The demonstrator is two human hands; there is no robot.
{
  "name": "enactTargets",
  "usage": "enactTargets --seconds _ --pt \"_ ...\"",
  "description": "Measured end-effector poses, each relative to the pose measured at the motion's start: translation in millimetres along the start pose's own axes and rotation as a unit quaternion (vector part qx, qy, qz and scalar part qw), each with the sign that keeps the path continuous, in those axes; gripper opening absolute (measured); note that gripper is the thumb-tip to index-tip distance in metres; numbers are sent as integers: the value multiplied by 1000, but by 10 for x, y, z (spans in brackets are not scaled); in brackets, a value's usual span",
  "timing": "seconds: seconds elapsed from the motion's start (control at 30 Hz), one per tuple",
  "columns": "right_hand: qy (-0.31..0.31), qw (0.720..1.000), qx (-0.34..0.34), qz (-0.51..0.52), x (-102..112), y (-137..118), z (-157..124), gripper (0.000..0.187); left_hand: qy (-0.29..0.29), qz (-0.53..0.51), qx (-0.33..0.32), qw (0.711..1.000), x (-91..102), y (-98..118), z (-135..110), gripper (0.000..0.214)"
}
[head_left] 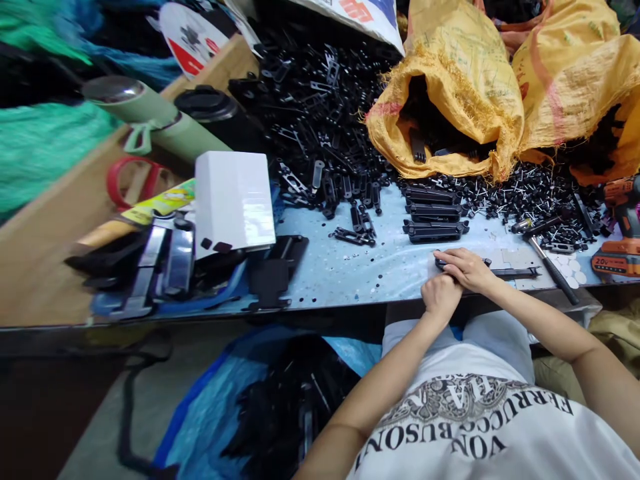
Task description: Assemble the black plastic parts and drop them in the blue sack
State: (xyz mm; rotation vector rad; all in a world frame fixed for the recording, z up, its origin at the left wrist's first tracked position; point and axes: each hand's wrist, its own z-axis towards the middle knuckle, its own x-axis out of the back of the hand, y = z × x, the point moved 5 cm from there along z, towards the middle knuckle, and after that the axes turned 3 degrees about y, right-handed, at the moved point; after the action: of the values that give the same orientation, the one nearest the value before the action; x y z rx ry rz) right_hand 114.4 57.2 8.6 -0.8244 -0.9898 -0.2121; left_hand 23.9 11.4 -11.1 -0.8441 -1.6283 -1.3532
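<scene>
Close together at the bench's front edge are my left hand [440, 295] and my right hand [469, 270]. The right one is closed over a black plastic part [439, 263] whose end shows past the fingers. Curled into a fist just below, my left hand touches the right; whatever it grips is hidden. A long thin black bar [517, 272] lies to the right of my hands on a grey plate [520, 259]. Beyond them, several long black plastic assemblies [435, 231] are stacked in a row on the blue bench top [325, 273].
Loose black parts [320, 100] heap at the back. Orange sacks [460, 40] stand behind pins and screws [515, 193]. At right are a hammer [554, 270] and a cordless drill [623, 227]. A white box [235, 200] and green flask [165, 120] stand left; a blue bag [200, 413] sits below.
</scene>
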Motion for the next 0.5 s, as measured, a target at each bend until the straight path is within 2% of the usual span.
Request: enactTargets --seconds 0.17,0.27,0.3,0.37,0.43,0.5 --pt "-14 999 -10 -42 -53 -25 33 41 9 33 -2 999 -12 -54 -19 35" --pt "-6 999 0 -38 22 -82 -31 40 32 27 -27 999 -2 -121 -44 32" --pt "0 999 13 -41 86 -91 -96 41 49 23 -59 997 26 -140 -37 31" --pt "24 997 22 -76 270 -40 -295 46 109 6 -168 980 132 -140 -4 28" --pt "51 987 -19 -151 478 127 -544 58 161 -20 -316 935 238 -64 33 24" --pt "45 967 -86 -234 630 351 -777 65 146 -33 -448 881 260 84 86 25"
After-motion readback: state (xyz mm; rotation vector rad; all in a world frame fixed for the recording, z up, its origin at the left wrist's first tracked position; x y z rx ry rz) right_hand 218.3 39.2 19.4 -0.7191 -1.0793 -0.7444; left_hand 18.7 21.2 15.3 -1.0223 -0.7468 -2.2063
